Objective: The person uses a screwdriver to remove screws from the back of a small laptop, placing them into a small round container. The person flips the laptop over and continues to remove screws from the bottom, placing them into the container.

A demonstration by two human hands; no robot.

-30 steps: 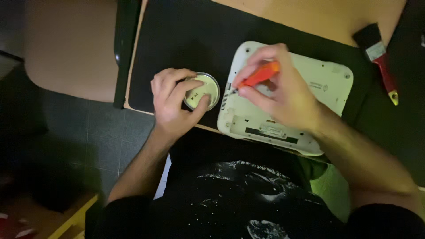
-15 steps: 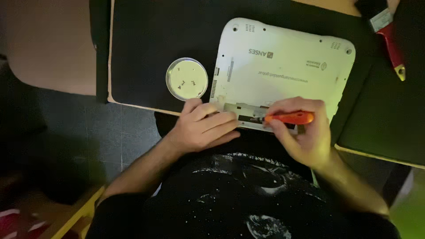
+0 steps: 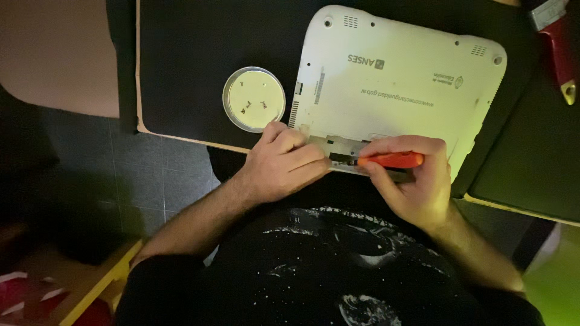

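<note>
Little changed since half a second ago: both hands in the same places at the near edge of the laptop, screwdriver at the same level angle, round dish where it was; a full second back, left hand over the dish and screwdriver held higher over the laptop's left side. Nearest: black garment with pale speckled print (image 3: 338, 265), both forearms reaching up from it. Left hand (image 3: 284, 163) palm down, fingers loosely curled and pressed on the near left edge of the white plastic laptop turned underside up (image 3: 399, 78), fingertips at the open recess (image 3: 338, 145) in its near rim; nothing gripped, only bracing. Right hand (image 3: 414, 184) closed around the orange-handled slim screwdriver (image 3: 386, 160), thumb below, fingers wrapped over the top, shaft lying almost level and pointing left. Dark tip at the recess, just beside the left fingertips; contact with a screw too small to tell. Laptop lying flat on a black work mat (image 3: 193, 48), near rim overhanging toward the body. Left of the laptop, just beside its left edge and apart from the left hand: small round shallow metal dish (image 3: 254, 99) holding a few tiny dark screws. Far right: red-handled paintbrush with metal ferrule (image 3: 559, 42), well apart from both hands. Further left: dark tiled floor (image 3: 121, 181).
</note>
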